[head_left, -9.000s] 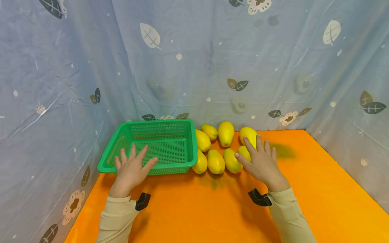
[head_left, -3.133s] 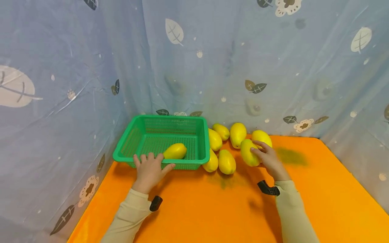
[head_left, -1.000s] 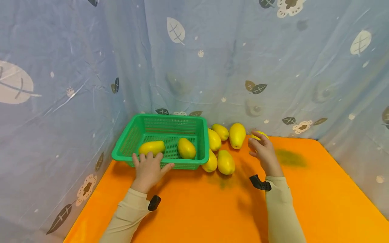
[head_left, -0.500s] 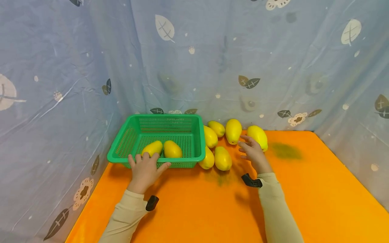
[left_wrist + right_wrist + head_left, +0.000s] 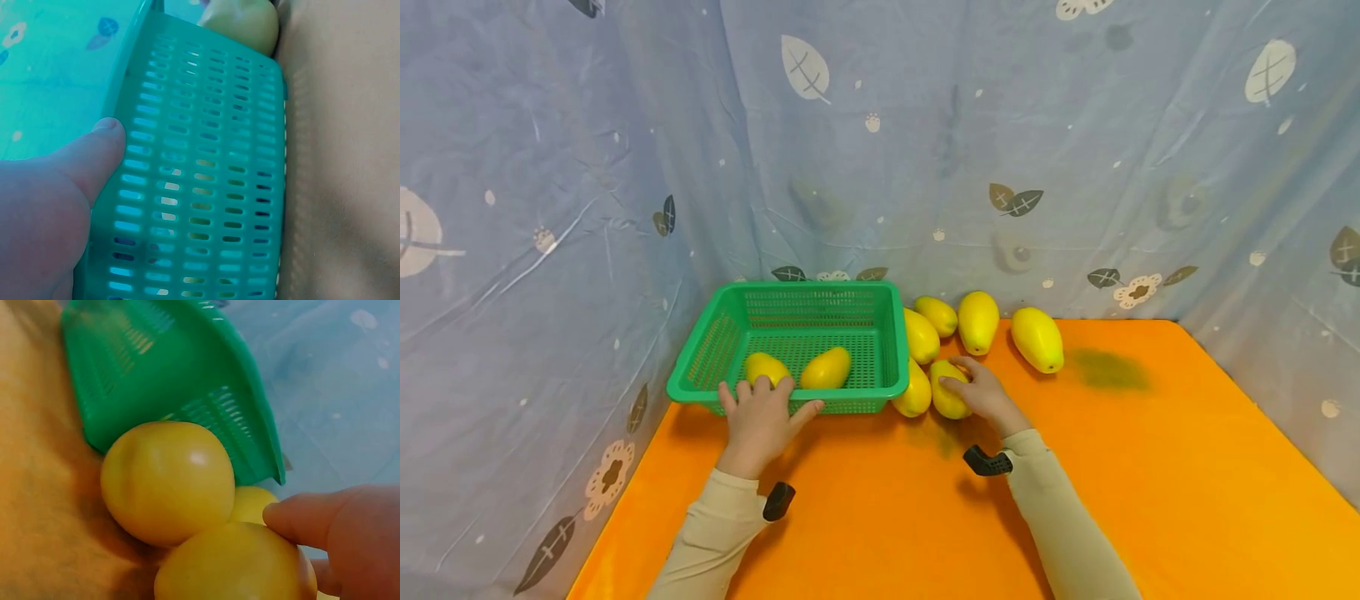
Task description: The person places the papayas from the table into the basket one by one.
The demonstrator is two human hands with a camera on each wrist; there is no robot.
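- Yellow and smooth-skinned, the mango (image 5: 948, 392) under the right hand (image 5: 987, 397) is a plump oval lying on the orange bench (image 5: 1150, 483), just right of the green basket (image 5: 790, 302) and touching a second mango (image 5: 914, 392) at the basket's corner.
- Right hand: fingers curl over the top of that mango, thumb on its near side (a clasping grip).
- Left hand (image 5: 760, 417): fingers hooked over the basket's near rim, thumb against the slotted wall, gripping it.
- Two mangoes (image 5: 826, 367) lie inside the basket; three more (image 5: 978, 321) sit along the blue leaf-print curtain (image 5: 925, 150), one (image 5: 1037, 339) apart to the right.
- Head view alone shows the full layout and both sleeves.
- Left wrist view shows the thumb (image 5: 94, 156) pressed on the basket's slots, up close.
- Right wrist view shows the held mango (image 5: 234, 565) touching its neighbour (image 5: 167, 480), with a fingertip (image 5: 294, 515) on top.
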